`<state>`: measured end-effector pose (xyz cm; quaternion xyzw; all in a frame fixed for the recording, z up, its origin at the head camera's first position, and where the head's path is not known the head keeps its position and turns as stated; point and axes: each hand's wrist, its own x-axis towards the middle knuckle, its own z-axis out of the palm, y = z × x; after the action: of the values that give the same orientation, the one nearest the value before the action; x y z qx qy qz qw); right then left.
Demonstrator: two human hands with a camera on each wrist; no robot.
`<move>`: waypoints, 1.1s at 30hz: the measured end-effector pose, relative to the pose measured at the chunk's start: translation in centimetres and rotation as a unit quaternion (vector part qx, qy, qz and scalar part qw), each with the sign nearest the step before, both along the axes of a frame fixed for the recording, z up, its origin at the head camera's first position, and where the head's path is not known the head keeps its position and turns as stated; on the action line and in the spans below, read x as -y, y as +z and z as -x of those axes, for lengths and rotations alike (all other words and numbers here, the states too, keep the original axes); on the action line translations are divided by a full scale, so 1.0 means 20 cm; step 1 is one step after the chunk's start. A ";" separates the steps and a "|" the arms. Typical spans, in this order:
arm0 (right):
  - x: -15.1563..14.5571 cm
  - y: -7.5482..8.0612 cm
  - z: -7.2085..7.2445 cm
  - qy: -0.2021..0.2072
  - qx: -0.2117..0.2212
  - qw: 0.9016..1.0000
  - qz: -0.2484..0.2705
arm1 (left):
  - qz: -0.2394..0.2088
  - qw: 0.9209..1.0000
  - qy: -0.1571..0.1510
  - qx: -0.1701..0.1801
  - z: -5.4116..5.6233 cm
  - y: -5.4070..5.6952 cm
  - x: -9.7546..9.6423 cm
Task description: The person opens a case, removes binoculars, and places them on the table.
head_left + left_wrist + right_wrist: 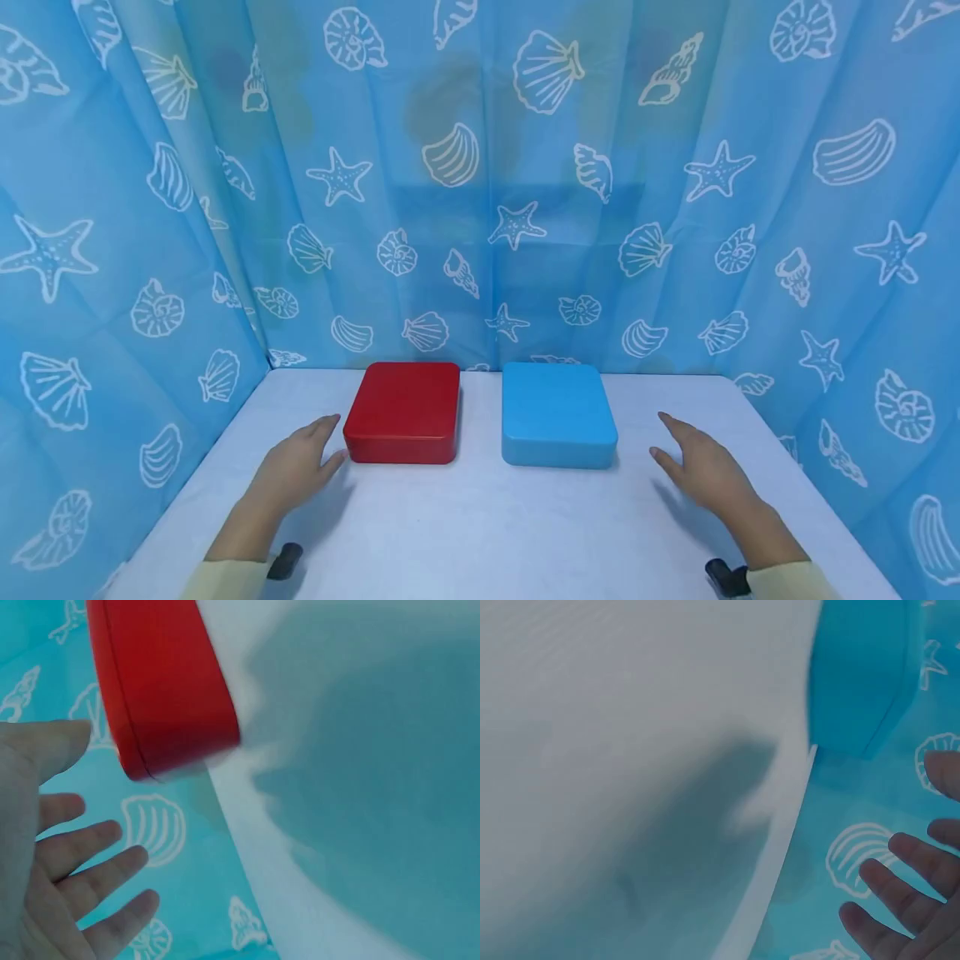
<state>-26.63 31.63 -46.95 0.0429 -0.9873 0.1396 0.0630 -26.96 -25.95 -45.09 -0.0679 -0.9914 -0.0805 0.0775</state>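
A red square box with rounded corners lies on the white table, left of the middle. To its right, a gap away, sits a light blue box of like shape. My left hand hovers beside the red box's left side, thumb and fingers apart, holding nothing. In the left wrist view its spread fingers show near a corner of the red box. Out to the right of the blue box, my right hand is held over the table with its fingers extended, and nothing is in it.
The white tabletop carries both boxes near its back edge. A blue curtain printed with white shells and starfish hangs behind and along both sides. Dark wrist-camera mounts sit at the cuffs of the pale yellow sleeves.
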 end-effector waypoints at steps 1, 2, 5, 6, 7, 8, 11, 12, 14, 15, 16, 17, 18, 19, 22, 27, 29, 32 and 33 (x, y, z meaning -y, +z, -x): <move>0.01 0.01 0.01 -0.007 0.003 1.000 0.019 | -0.007 1.000 -0.001 -0.009 0.00 0.00 -0.01; 0.01 0.01 0.02 -0.013 0.004 0.999 0.037 | -0.016 1.000 0.000 -0.018 0.00 0.01 -0.02; 0.03 0.04 0.04 -0.017 -0.003 0.996 0.084 | -0.040 0.998 -0.001 -0.037 0.01 0.03 -0.06; 0.04 0.04 0.05 -0.017 -0.006 0.995 0.095 | -0.048 0.998 -0.002 -0.041 0.01 0.04 -0.08; 0.05 0.05 0.06 -0.015 -0.006 0.994 0.111 | -0.058 0.997 -0.002 -0.043 0.02 0.05 -0.09; 0.06 0.05 0.07 -0.012 -0.005 0.992 0.124 | -0.068 0.997 -0.004 -0.044 0.02 0.06 -0.11; 0.09 0.07 0.11 -0.006 0.006 0.986 0.169 | -0.093 0.995 -0.013 -0.044 0.04 0.09 -0.16; 0.09 0.07 0.13 -0.003 0.012 0.982 0.186 | -0.100 0.994 -0.018 -0.044 0.05 0.10 -0.18; 0.10 0.08 0.17 0.000 0.022 0.974 0.224 | -0.111 0.992 -0.029 -0.045 0.08 0.11 -0.23; 0.10 0.08 0.19 0.000 0.030 0.969 0.245 | -0.116 0.992 -0.035 -0.045 0.10 0.12 -0.26; 0.10 0.08 0.20 0.003 0.038 0.963 0.268 | -0.121 0.991 -0.038 -0.045 0.12 0.12 -0.29; 0.11 0.08 0.22 0.004 0.048 0.955 0.294 | -0.127 0.990 -0.042 -0.044 0.14 0.12 -0.32; 0.11 0.08 0.24 0.005 0.058 0.947 0.316 | -0.134 0.989 -0.046 -0.042 0.16 0.12 -0.35; 0.12 0.08 0.25 0.002 0.069 0.939 0.338 | -0.141 0.988 -0.049 -0.039 0.17 0.12 -0.37; 0.14 0.08 0.28 -0.007 0.099 0.918 0.385 | -0.157 0.986 -0.055 -0.029 0.21 0.11 -0.45; 0.18 0.05 0.32 -0.021 0.123 0.912 0.392 | -0.161 0.985 -0.066 -0.001 0.23 0.12 -0.59; 0.19 0.05 0.34 -0.026 0.129 0.914 0.383 | -0.160 0.984 -0.081 0.012 0.24 0.13 -0.66; 0.21 0.05 0.36 -0.033 0.134 0.918 0.372 | -0.165 0.979 -0.116 0.028 0.28 0.12 -0.76; 0.21 0.05 0.36 -0.036 0.135 0.919 0.370 | -0.172 0.976 -0.127 0.035 0.30 0.12 -0.79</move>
<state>-33.92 27.49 -45.89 -0.0383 -0.8654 0.4967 -0.0548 -32.99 -10.07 -42.69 -0.1757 -0.9482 -0.2613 0.0420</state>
